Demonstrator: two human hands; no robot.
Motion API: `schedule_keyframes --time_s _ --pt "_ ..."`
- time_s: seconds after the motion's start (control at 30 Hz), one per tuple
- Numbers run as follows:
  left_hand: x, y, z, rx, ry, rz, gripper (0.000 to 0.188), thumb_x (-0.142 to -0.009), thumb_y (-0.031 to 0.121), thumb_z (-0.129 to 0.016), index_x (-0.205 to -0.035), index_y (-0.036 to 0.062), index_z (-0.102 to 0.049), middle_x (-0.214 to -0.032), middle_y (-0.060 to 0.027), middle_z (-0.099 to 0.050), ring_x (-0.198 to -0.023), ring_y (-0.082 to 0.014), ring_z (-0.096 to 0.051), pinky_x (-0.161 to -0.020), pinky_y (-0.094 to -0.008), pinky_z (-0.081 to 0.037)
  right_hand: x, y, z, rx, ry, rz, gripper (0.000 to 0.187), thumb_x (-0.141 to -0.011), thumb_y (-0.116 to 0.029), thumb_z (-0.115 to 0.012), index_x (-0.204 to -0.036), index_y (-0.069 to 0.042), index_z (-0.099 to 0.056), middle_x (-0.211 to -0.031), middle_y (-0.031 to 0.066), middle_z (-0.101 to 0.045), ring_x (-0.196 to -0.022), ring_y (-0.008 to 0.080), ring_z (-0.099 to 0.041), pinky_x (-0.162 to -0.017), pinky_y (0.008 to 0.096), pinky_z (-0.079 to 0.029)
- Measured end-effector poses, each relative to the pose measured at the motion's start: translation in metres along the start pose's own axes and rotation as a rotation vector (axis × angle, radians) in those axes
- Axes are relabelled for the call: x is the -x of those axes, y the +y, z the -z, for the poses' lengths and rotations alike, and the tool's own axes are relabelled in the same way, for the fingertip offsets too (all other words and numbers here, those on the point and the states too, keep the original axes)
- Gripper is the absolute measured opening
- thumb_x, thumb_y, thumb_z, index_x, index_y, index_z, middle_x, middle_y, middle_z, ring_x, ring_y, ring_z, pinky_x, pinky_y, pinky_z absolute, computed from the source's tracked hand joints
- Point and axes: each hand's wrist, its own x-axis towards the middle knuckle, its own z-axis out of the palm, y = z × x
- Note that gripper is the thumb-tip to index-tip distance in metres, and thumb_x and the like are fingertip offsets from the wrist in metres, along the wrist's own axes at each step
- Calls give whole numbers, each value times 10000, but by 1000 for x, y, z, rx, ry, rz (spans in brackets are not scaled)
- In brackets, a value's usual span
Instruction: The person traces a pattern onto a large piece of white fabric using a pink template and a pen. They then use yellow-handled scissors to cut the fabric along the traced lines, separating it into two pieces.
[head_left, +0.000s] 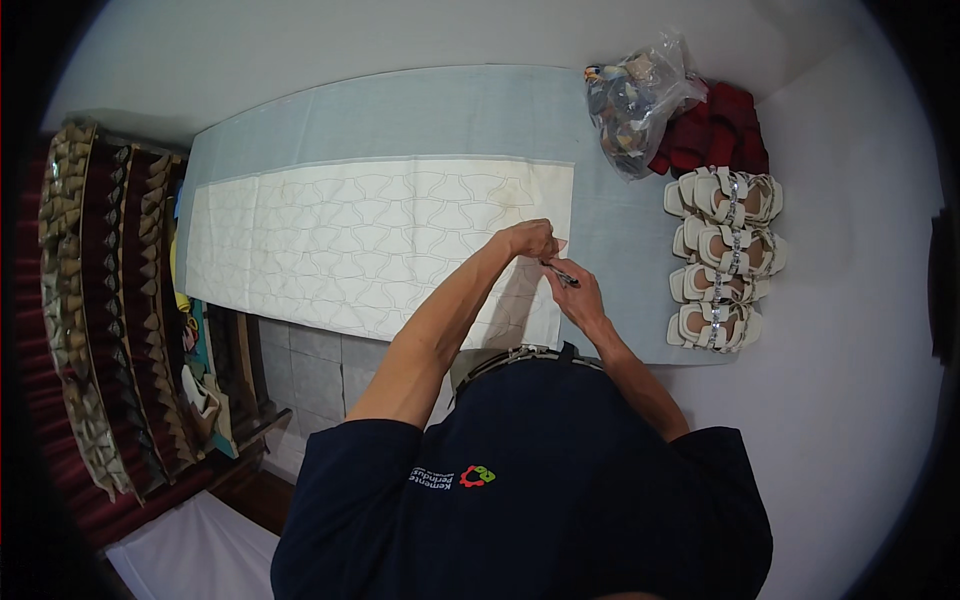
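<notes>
A large white sheet [330, 225] lies over the table, covered with rows of drawn, repeating curved outlines. Over its right end, my left hand [533, 239] is closed with bent fingers. A small pale pinkish piece [561, 245] sticks out beside those fingertips; most of it is hidden. Just below and to the right, my right hand [580, 290] grips a slim dark pen-like tool [563, 275] whose tip points up and left toward my left hand. The two hands are close together near the sheet's right edge.
The table has a grey-blue cover [390, 115]. On its right stand several white sandals [720, 250], a clear plastic bag [635, 110] of mixed items and dark red cloth [720, 125]. A rack of shoe-shaped pieces [110, 300] stands left. Pale floor tiles [315, 365] show below the table.
</notes>
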Motion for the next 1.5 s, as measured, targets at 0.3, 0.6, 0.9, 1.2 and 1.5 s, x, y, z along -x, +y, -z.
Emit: schedule_keyframes --time_s 0.3,0.6,0.9,1.2,1.5 --pt "20 21 -8 -1 195 111 100 -797 92 -686 -749 79 -772 -869 -168 -678 -979 -335 -647 -837 -413 -536 3 0 7 -96 -54 -6 264 -997 -216 -699 -1170 -23 -750 -1086 141 -770 -956 233 -732 -865 334 -549" --pt "36 47 -9 -92 312 128 103 -816 -7 -701 -856 64 -764 -939 -144 -643 -999 -310 -613 -898 -413 -509 -7 6 21 -4 -76 23 306 -998 -342 -677 -1147 -88 -760 -1089 93 -774 -881 284 -742 -813 375 -572" --pt "37 49 -10 -42 321 148 53 -875 67 -715 -864 59 -766 -941 -148 -639 -1010 -311 -604 -894 -422 -493 -17 11 35 1 -177 9 344 -1031 -261 -643 -1171 45 -709 -1098 152 -756 -944 257 -736 -863 356 -577" --pt "43 56 -18 -18 404 172 97 -871 49 -690 -938 79 -753 -1071 -154 -629 -1017 -338 -602 -910 -423 -493 -29 24 34 7 -142 54 294 -1008 -271 -650 -1101 0 -716 -811 166 -688 -700 279 -632 -697 399 -514" --pt "47 59 -13 -13 409 109 140 -852 24 -671 -950 87 -749 -1069 -157 -612 -1013 -351 -580 -870 -418 -486 -46 -3 51 89 -189 78 307 -1013 -289 -640 -1044 3 -731 -822 180 -695 -720 334 -635 -707 421 -513"
